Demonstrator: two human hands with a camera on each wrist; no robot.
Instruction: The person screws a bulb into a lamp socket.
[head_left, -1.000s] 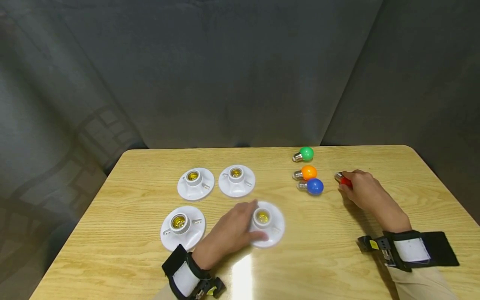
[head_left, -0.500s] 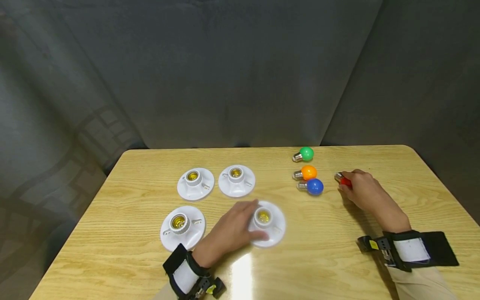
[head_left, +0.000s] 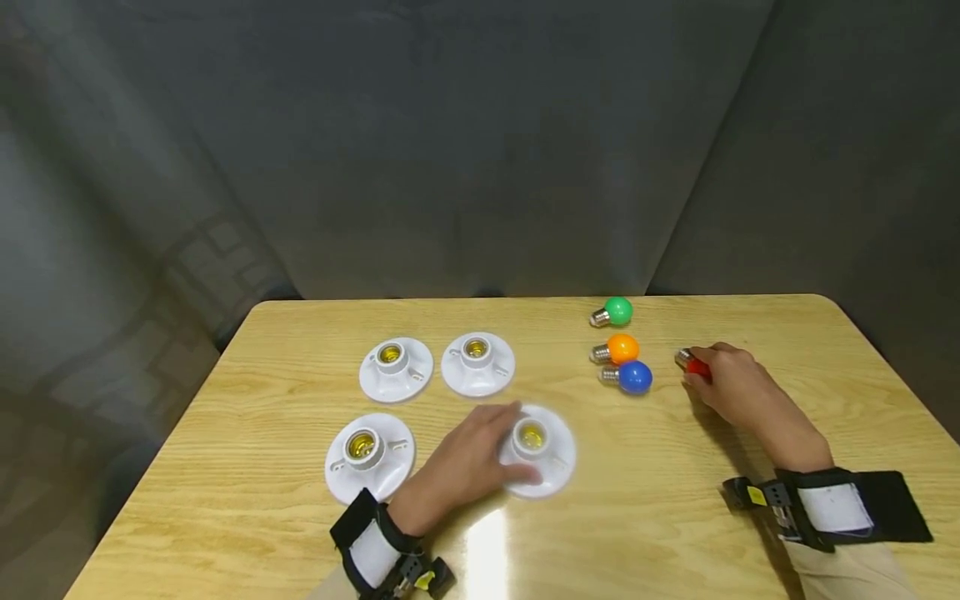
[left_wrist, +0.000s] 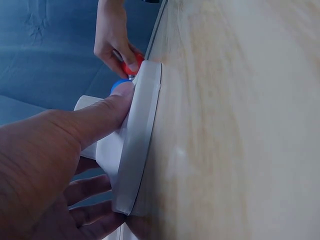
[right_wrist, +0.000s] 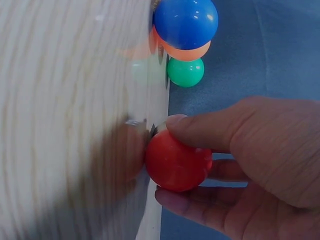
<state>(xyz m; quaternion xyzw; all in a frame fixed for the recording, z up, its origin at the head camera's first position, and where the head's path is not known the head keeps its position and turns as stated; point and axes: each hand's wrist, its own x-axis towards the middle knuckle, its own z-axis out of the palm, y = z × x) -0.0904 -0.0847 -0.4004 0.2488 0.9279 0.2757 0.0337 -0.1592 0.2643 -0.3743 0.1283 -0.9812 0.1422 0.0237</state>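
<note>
My left hand (head_left: 472, 462) grips the near right white lamp holder (head_left: 557, 467) by its round base, thumb on one side and fingers on the other. In the left wrist view that lamp holder (left_wrist: 136, 145) lies on the table, with the thumb pressed on its base. On the right, my right hand (head_left: 738, 392) pinches a red light bulb (head_left: 699, 369) lying on the table, its metal screw end pointing left. Up close in the right wrist view, thumb and fingers surround the red bulb (right_wrist: 177, 162).
Three more white lamp holders stand left of my left hand: far left (head_left: 390, 385), far middle (head_left: 477, 382) and near left (head_left: 382, 475). Between the hands lie a green bulb (head_left: 618, 311), an orange bulb (head_left: 623, 347) and a blue bulb (head_left: 636, 377). A dark curtain (head_left: 480, 150) hangs behind the wooden table (head_left: 630, 525).
The whole head view has shifted slightly. Both hands keep their hold, on the lamp holder and the red bulb, with no clear movement across the table.
</note>
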